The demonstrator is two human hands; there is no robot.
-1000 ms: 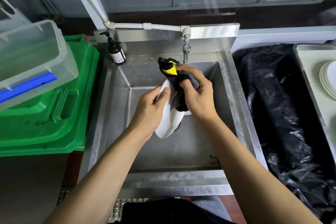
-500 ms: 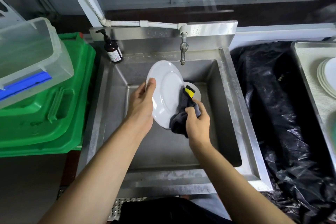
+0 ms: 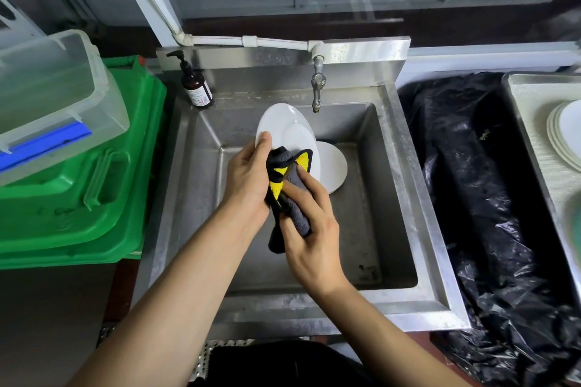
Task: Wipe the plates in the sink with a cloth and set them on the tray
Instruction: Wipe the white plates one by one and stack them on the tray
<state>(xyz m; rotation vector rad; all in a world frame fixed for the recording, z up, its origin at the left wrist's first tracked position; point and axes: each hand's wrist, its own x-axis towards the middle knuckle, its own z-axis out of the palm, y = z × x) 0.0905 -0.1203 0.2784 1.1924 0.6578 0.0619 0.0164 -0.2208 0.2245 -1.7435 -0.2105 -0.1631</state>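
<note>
Over the steel sink (image 3: pixel 405 192), my left hand (image 3: pixel 246 179) holds a white plate (image 3: pixel 286 129) tilted on edge, thumb on its rim. My right hand (image 3: pixel 309 223) grips a dark grey cloth with yellow trim (image 3: pixel 287 185) and presses it against the plate's lower face. Another white plate (image 3: pixel 333 166) lies on the sink floor behind the held one. At the far right edge, a metal tray (image 3: pixel 528 104) carries a stack of white plates (image 3: pixel 564 135).
A tap (image 3: pixel 317 85) hangs over the back of the sink, just beyond the held plate. A brown pump bottle (image 3: pixel 195 86) stands at the back left corner. Green crates (image 3: pixel 88 185) with a clear tub (image 3: pixel 53 85) sit left; a black bin bag (image 3: pixel 490 198) lies between sink and tray.
The cloth and my right hand slid from the plate's right side to its lower front. Earlier the plate was turned from edge-on to face up and lifted toward the tap.
</note>
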